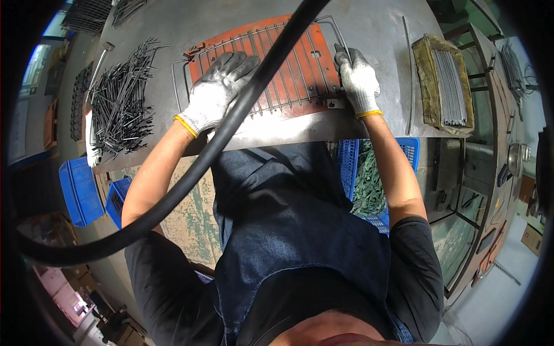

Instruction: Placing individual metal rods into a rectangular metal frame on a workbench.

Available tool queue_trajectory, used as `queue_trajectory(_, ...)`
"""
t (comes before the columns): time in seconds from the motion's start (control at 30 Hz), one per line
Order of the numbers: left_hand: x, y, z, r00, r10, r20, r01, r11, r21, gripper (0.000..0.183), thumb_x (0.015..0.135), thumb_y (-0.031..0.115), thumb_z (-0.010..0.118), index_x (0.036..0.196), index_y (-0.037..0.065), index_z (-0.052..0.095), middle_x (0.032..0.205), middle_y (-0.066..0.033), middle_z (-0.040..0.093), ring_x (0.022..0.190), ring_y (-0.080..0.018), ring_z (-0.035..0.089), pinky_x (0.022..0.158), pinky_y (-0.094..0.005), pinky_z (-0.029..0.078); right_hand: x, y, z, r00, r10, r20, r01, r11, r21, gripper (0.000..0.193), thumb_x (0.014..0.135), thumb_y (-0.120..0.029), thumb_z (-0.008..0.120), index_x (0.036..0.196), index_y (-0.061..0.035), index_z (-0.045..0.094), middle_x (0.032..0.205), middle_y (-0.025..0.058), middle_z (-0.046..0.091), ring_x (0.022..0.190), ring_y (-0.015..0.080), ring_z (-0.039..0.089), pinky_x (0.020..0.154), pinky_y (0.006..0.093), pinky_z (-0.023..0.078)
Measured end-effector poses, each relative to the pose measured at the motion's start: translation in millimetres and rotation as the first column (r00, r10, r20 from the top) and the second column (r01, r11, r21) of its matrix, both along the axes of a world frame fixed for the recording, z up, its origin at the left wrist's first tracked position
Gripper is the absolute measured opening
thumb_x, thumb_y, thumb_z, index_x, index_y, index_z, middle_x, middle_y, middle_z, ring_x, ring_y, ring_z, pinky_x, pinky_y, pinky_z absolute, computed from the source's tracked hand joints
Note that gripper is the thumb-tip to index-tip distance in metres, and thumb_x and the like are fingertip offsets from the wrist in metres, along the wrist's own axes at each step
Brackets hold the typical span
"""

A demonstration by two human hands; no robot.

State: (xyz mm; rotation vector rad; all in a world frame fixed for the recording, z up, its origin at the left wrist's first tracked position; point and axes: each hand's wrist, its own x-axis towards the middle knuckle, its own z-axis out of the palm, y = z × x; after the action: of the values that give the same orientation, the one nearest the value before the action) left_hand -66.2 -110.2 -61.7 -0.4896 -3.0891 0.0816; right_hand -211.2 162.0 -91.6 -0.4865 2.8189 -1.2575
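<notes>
A red metal plate (320,52), seemingly a jig, lies on the metal table with thin steel rods (281,68) laid in a row across it. My left hand (222,89), in a white glove with grey fingertips, rests flat with outstretched fingers over the plate's left part. At the plate's right edge my right hand (359,81), gloved alike, is closed around the lower end of a bent metal rod (341,33). Another bent rod (175,86) sticks out at the plate's left side. A thick black cable hides a diagonal strip of the plate.
The black cable (190,179) crosses close before the view. A pile of short dark rods (124,98) and a hammer (99,66) lie left. To the right stands a worn yellowish box (424,86) of straight rods. Below is a blue crate (411,151) with green strips.
</notes>
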Motion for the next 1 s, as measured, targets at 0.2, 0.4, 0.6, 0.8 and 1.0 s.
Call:
queue_trajectory(0.2,-25,27,24,0.966,0.131,-0.221,-0.049,0.938,0.342,0.049,0.091,0.034,0.050,0.136,0.013,0.046,0.142,-0.0166,0.040,0.136,-0.0397,0.029,0.113,-0.0492,0.024,1,-5,5,0.997,-0.048,0.060,0.044,0.997,0.068,0.043,0.091,-0.043,0.049,0.117,-0.0121,0.061,0.105,0.0195,0.065,0.099,0.0378,0.060,0.084,0.0424,0.046)
queue_trajectory(0.4,-45,28,-8,0.996,0.016,-0.087,-0.002,0.988,0.153,0.055,0.093,0.045,0.046,0.141,0.018,0.040,0.146,-0.0127,0.037,0.139,-0.0338,0.027,0.115,-0.0479,0.022,1,-5,2,0.996,-0.087,0.014,0.085,0.992,0.092,0.038,0.092,-0.043,0.048,0.111,-0.0129,0.061,0.099,0.0199,0.065,0.092,0.0423,0.061,0.078,0.0486,0.047)
queue_trajectory(0.6,-4,-17,-6,0.992,0.116,-0.043,-0.120,0.989,-0.091,0.053,0.096,0.049,0.036,0.144,0.027,0.034,0.152,-0.0054,0.029,0.141,-0.0299,0.023,0.117,-0.0443,0.017,2,-4,0,0.995,-0.095,-0.014,0.096,0.990,0.100,0.039,0.091,-0.043,0.048,0.113,-0.0134,0.061,0.100,0.0197,0.066,0.093,0.0423,0.061,0.078,0.0483,0.047)
queue_trajectory(0.8,17,-38,-14,0.992,0.125,-0.016,-0.126,0.977,-0.171,0.056,0.096,0.050,0.036,0.146,0.025,0.031,0.153,-0.0088,0.026,0.141,-0.0308,0.022,0.117,-0.0444,0.016,4,-5,5,0.990,-0.099,0.101,0.092,0.994,0.065,0.036,0.090,-0.038,0.048,0.111,-0.0122,0.063,0.097,0.0186,0.066,0.090,0.0385,0.063,0.078,0.0447,0.048)
queue_trajectory(1.0,17,-30,-17,0.982,0.175,-0.071,-0.177,0.984,-0.019,0.060,0.093,0.050,0.044,0.146,0.023,0.032,0.151,-0.0114,0.028,0.139,-0.0337,0.026,0.114,-0.0452,0.024,5,-7,7,0.997,-0.064,-0.034,0.066,0.996,0.063,0.034,0.089,-0.036,0.048,0.109,-0.0125,0.063,0.093,0.0167,0.067,0.088,0.0367,0.063,0.077,0.0437,0.048)
